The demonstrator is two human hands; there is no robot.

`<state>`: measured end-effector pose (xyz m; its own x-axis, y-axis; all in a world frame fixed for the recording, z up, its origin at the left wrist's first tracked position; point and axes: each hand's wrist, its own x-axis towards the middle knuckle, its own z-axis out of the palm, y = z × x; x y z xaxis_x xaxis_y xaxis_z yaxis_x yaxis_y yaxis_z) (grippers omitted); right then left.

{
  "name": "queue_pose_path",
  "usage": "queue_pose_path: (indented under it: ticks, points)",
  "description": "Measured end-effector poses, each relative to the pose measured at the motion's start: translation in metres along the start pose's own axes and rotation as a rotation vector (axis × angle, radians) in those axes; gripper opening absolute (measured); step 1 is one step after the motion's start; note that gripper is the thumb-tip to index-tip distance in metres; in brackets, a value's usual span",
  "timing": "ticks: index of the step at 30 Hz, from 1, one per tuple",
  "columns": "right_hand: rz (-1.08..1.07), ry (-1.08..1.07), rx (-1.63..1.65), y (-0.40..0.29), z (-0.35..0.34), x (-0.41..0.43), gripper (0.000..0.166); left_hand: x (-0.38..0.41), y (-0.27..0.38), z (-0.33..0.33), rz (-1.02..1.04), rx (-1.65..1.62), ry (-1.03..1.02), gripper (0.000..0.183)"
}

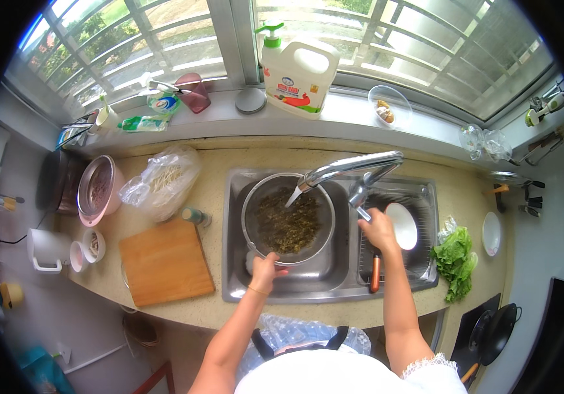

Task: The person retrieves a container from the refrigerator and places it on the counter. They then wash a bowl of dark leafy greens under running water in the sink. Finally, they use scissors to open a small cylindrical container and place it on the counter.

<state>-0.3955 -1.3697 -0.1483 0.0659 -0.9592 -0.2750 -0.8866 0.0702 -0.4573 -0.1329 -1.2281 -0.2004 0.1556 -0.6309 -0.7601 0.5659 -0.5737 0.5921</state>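
A round metal basin (288, 219) stands in the left bowl of the steel sink (341, 266), holding dark green leafy bits in water. Water runs into it from the chrome faucet (348, 165). My left hand (265, 270) grips the basin's near rim, thumb at the edge. My right hand (378, 228) is at the faucet's lever (362, 213), fingers around its end. Just right of that hand, a white bowl (402, 226) rests in the wire rack in the right sink bowl. Below the hand lies a wooden-handled utensil (375, 274), its upper part hidden.
Left of the sink are a wooden cutting board (166, 263), a small jar (196, 216) and a plastic bag of pale sprouts (166, 182). Leafy lettuce (454, 263) and a white dish (492, 234) lie right. A large detergent jug (297, 79) stands on the windowsill.
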Motion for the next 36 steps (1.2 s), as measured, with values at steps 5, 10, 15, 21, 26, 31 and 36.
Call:
queue_pose_path:
  ticks: [5,10,15,21,26,31,36]
  points:
    - [0.013,0.21,0.155,0.03,0.035,0.009,0.02,0.002,-0.005,0.003,-0.001,-0.021,-0.019,0.018]
    - [-0.012,0.223,0.103,0.009,0.033,0.01,0.019,-0.001,-0.004,0.002,-0.002,-0.01,-0.02,0.017]
    - [-0.026,0.152,-0.065,-0.013,0.011,-0.002,0.019,-0.003,-0.004,0.001,-0.011,-0.019,0.013,0.017]
    - [-0.575,0.196,0.107,-0.069,0.002,-0.021,0.037,0.0,-0.006,0.001,-0.004,-0.004,0.033,0.017]
    - [-0.712,-0.173,-0.218,-0.106,0.061,0.006,0.086,-0.004,0.001,0.01,0.009,0.009,0.009,0.02]
    - [-0.84,-0.192,-0.233,-0.1,0.091,0.031,0.077,-0.008,0.015,0.011,0.118,0.076,0.022,0.028]
    - [-0.54,-0.106,-0.053,-0.107,0.126,0.067,0.033,0.0,0.01,0.006,0.093,0.13,-0.011,0.032]
